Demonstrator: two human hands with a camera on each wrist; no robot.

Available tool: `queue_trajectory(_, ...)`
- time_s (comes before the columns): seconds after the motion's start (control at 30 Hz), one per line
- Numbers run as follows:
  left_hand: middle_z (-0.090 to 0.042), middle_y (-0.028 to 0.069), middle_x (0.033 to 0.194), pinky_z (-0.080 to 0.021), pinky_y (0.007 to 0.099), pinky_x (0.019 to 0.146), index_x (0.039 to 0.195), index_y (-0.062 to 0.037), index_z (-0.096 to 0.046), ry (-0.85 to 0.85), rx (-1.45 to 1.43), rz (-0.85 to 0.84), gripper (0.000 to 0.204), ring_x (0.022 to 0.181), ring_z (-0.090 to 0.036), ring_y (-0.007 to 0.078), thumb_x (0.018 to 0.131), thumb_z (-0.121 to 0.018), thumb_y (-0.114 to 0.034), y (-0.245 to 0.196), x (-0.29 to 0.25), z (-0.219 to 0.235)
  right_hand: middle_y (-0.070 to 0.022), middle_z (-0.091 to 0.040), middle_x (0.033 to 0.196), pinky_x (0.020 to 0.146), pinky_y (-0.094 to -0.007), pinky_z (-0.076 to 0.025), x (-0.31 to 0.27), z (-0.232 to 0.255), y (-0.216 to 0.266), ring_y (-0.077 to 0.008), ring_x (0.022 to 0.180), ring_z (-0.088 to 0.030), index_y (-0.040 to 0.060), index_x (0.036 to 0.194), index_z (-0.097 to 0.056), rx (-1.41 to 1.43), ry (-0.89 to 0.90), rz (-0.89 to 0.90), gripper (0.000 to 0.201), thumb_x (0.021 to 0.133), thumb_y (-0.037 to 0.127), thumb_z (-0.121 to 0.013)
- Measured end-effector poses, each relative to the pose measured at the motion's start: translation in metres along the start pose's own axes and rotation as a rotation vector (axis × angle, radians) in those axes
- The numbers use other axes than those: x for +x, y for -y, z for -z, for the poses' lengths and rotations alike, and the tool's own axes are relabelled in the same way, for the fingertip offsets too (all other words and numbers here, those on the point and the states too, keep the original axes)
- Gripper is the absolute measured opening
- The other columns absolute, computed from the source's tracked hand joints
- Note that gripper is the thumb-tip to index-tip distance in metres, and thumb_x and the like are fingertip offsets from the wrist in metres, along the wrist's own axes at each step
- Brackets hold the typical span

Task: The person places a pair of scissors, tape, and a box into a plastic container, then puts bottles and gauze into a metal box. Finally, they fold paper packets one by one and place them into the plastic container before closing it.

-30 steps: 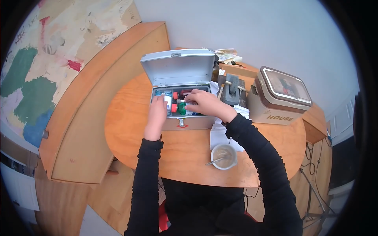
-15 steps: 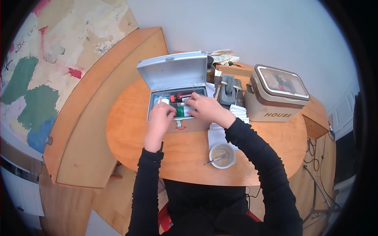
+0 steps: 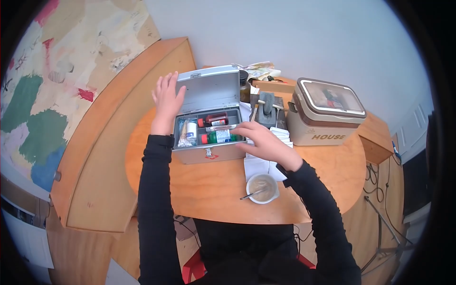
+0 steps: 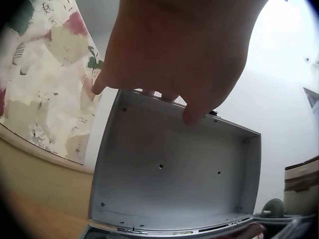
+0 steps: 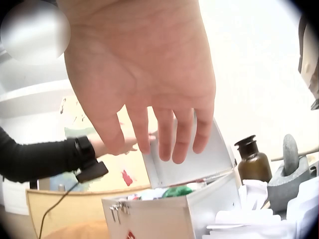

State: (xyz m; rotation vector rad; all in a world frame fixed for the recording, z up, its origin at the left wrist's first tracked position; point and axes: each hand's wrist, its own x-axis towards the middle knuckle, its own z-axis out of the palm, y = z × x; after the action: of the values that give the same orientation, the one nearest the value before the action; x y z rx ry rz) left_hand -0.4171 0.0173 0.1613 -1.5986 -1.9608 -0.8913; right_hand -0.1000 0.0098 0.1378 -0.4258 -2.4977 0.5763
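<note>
A silver metal box (image 3: 218,154) stands on the table with its lid (image 3: 209,89) raised. Its compartments hold a red bottle (image 3: 217,118), a green bottle (image 3: 218,137) and, at the left, a white bottle (image 3: 191,129) beside a bag of cotton swabs (image 3: 183,137). My left hand (image 3: 166,100) is at the lid's left edge; in the left wrist view the left hand (image 4: 182,55) has its fingertips behind the lid's top edge. Over the box's right front hovers my right hand (image 3: 267,142), fingers extended, and the right wrist view shows the right hand (image 5: 144,64) holding nothing.
A bowl with a spoon (image 3: 262,188) stands near the table's front edge. Right of the box are folded papers (image 3: 259,166), a stone mortar (image 3: 267,114), a brown bottle (image 3: 244,90) and a beige HOUSE box (image 3: 318,130).
My left hand has moved from the box's inside up to the raised lid. My right hand has drawn back slightly from the bottles, which show more fully.
</note>
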Motion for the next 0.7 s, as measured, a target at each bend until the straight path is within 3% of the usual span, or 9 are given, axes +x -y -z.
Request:
queue_trajectory(0.1, -0.045, 0.0101, 0.137, -0.017, 0.0626, 0.11, 0.135, -0.0172, -0.051, 0.062, -0.001, 0.02, 0.046, 0.135, -0.033, 0.0333, 0.092, -0.057, -0.032, -0.009, -0.008, 0.013, -0.0114, -0.06, 0.113, 0.089, -0.037, -0.047, -0.038, 0.036, 0.028, -0.0312, 0.104, -0.058, 0.0033, 0.114, -0.062, 0.031, -0.024, -0.052, 0.03, 0.087, 0.015, -0.065)
queue_trajectory(0.17, -0.045, 0.0101, 0.136, -0.016, 0.0625, 0.11, 0.134, -0.0185, -0.052, 0.03, -0.026, 0.005, 0.044, 0.135, -0.032, 0.0331, 0.092, -0.057, -0.03, -0.015, -0.032, 0.029, -0.0131, -0.062, 0.103, 0.083, -0.0377, -0.048, -0.075, 0.051, 0.039, -0.0308, 0.095, -0.059, 0.0016, 0.11, -0.063, 0.088, -0.083, -0.107, 0.027, 0.087, 0.014, -0.064)
queue_trajectory(0.3, -0.046, 0.0112, 0.132, -0.014, 0.0613, 0.111, 0.133, -0.0198, -0.054, -0.029, -0.012, -0.03, 0.04, 0.133, -0.034, 0.0331, 0.093, -0.056, -0.023, -0.038, -0.105, 0.04, -0.013, -0.063, 0.1, 0.084, -0.0344, -0.047, -0.145, 0.07, 0.055, -0.0256, 0.093, -0.06, -0.001, 0.108, -0.063, 0.182, -0.176, -0.462, 0.026, 0.085, 0.01, -0.065)
queue_trajectory(0.43, -0.046, 0.0135, 0.132, -0.013, 0.0607, 0.112, 0.132, -0.0176, -0.054, 0.206, 0.065, -0.015, 0.04, 0.134, -0.034, 0.0329, 0.093, -0.057, -0.019, -0.041, -0.165, 0.033, -0.0127, -0.064, 0.097, 0.083, -0.0337, -0.047, -0.193, 0.061, 0.059, -0.0246, 0.09, -0.061, -0.003, 0.107, -0.063, 0.099, -0.24, -0.629, 0.025, 0.084, 0.008, -0.065)
queue_trajectory(0.53, -0.042, 0.0126, 0.138, -0.012, 0.0605, 0.112, 0.134, -0.015, -0.051, 0.176, -0.063, 0.008, 0.044, 0.137, -0.03, 0.0329, 0.091, -0.06, -0.02, -0.063, -0.18, 0.032, -0.0136, -0.065, 0.098, 0.083, -0.0337, -0.048, -0.208, 0.045, 0.065, -0.0251, 0.089, -0.062, -0.0036, 0.107, -0.063, 0.206, -0.248, -0.698, 0.025, 0.084, 0.007, -0.065)
queue_trajectory(0.7, -0.034, 0.0117, 0.145, -0.013, 0.0612, 0.112, 0.14, -0.0134, -0.04, 0.163, -0.03, 0.033, 0.074, 0.14, -0.023, 0.0344, 0.077, -0.075, -0.03, -0.077, -0.181, 0.028, -0.015, -0.064, 0.096, 0.081, -0.0335, -0.049, -0.217, 0.017, 0.061, -0.0254, 0.089, -0.063, -0.0036, 0.107, -0.063, 0.279, -0.169, -0.681, 0.025, 0.085, 0.008, -0.065)
